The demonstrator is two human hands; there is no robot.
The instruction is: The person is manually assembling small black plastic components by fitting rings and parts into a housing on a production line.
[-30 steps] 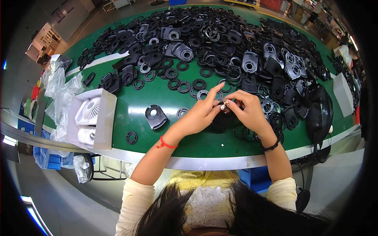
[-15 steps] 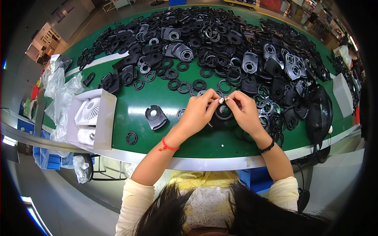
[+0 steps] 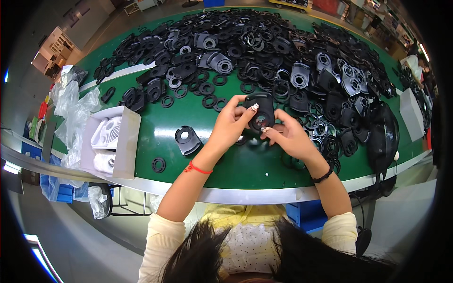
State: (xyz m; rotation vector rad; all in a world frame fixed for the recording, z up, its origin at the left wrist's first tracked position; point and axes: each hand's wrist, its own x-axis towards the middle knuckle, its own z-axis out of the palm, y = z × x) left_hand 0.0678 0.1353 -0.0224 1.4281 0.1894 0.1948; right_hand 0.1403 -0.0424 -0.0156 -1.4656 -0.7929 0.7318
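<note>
Above the green table, a black plastic part point(image 3: 261, 103) with a round hole is held up between my two hands. My left hand point(image 3: 230, 125) grips its left side, thumb in front and fingers partly behind. At its lower right edge is my right hand point(image 3: 293, 137), with bent fingers against the part and the thumb near the hole. A similar black part point(image 3: 188, 141) with a round opening lies to the left of my left forearm. Closer to the table's front edge rests a flat black ring point(image 3: 158, 165).
A large heap of black plastic parts and rings point(image 3: 207, 61) covers the far table. Left stands an open white box point(image 3: 128, 144) with a white fan inside, beside clear plastic bags point(image 3: 75, 113). A black bag point(image 3: 381, 137) sits at the right edge.
Both hands were lower and close together, fingertips nearly meeting. Now they are farther apart, and the black part between them is tilted up into view.
</note>
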